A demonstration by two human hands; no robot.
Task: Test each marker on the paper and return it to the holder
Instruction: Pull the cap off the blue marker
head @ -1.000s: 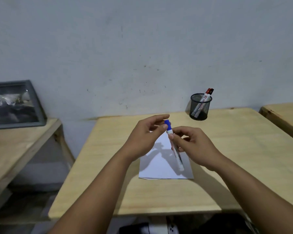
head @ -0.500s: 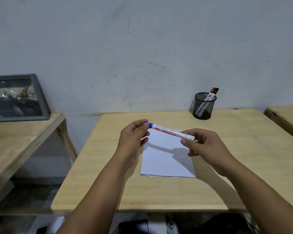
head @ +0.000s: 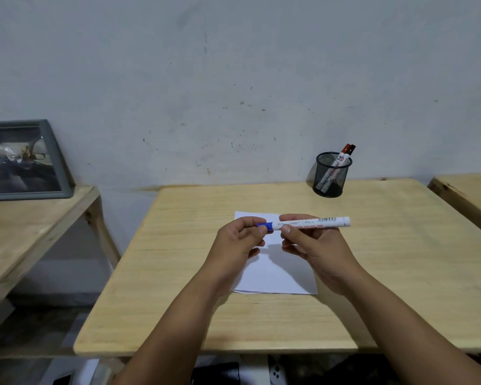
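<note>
A white marker [head: 317, 222] with a blue cap [head: 265, 226] lies level in the air above the white paper [head: 281, 276]. My left hand [head: 238, 245] pinches the blue cap at the marker's left end. My right hand [head: 314, 245] grips the white barrel just to the right of the cap. The paper lies flat on the wooden table [head: 178, 259], partly covered by both hands. The black mesh holder [head: 331, 175] stands at the table's far edge, to the right, with two markers [head: 345, 154] leaning in it.
A second wooden table [head: 25, 223] at the left carries a grey framed picture [head: 22, 159] leaning on the wall. Another table's corner [head: 469, 193] shows at the right edge. A gap separates the left table from mine.
The marker swung from upright to level with the cap to the left. My right hand slid along the barrel toward the cap, and both hands now sit close together.
</note>
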